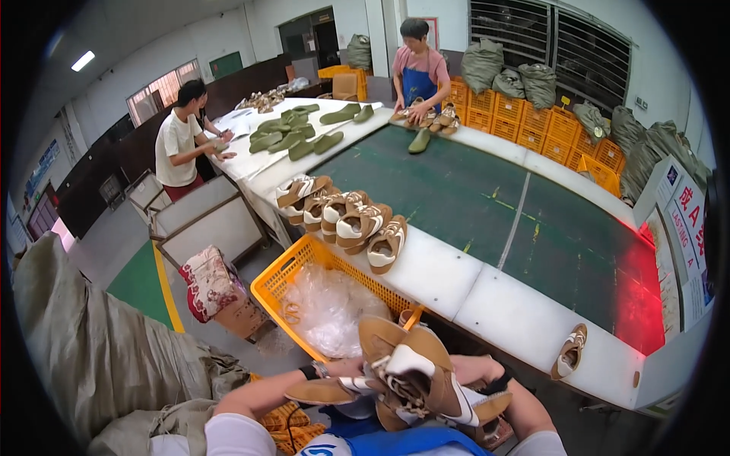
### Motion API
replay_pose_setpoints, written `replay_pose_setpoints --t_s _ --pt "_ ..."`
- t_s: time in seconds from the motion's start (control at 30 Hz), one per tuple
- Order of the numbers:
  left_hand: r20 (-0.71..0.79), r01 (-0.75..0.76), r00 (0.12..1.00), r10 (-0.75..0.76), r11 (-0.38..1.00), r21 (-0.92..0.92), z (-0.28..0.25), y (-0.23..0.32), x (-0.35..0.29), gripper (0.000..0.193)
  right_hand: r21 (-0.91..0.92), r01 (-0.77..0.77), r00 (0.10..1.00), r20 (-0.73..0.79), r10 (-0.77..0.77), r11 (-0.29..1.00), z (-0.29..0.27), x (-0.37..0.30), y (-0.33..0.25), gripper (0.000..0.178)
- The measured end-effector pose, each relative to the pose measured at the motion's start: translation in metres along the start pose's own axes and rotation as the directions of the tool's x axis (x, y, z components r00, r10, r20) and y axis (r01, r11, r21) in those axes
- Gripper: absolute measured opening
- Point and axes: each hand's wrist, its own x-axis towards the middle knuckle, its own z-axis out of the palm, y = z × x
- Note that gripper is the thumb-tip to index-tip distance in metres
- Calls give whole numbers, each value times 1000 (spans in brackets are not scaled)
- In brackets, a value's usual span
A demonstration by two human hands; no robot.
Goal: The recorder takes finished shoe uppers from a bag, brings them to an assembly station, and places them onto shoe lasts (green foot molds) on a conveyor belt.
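A bundle of several brown-and-white sneakers (414,368) is gathered against my blue apron, between my forearms. My left hand (346,368), with a band at its wrist, reaches in from the left side and holds the bundle; its fingers are mostly covered by the shoes. From the other side my right hand (473,368) clasps the sneakers, fingers likewise hidden behind them. Beyond the bundle stands a yellow crate (266,292) holding clear plastic bags (327,308). A row of similar sneakers (365,226) rests on the white table edge past the crate.
A green conveyor belt (456,205) runs beside the white ledge (487,296), where a single sneaker (570,351) lies at right. Green shoe lasts (285,133) cover the far table. Two co-workers (179,144) (420,72) stand beyond. Grey sacks (99,334) crowd my left; a patterned padded stool (217,285) stands nearby.
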Motion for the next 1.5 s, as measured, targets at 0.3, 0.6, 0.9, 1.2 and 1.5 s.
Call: replay_pose_setpoints --t_s 0.3,0.6,0.9,1.2,1.5 --pt "-49 107 993 -106 994 18 -141 -99 -45 54 -59 60 949 313 -38 996 -77 184 -82 64" --pt "115 172 979 -170 985 -14 -212 -208 -1 53 -147 -134 962 217 164 980 -147 330 -51 64" --pt "259 570 722 -641 764 301 -273 -364 117 67 -428 -545 775 -585 239 721 -133 398 64 74" --pt "306 430 825 -475 879 206 -297 -380 66 44 60 -704 442 -743 502 708 -28 366 164 43" --pt "396 386 801 -449 893 231 -294 -335 20 51 -151 -549 521 -831 195 822 -32 506 153 57"
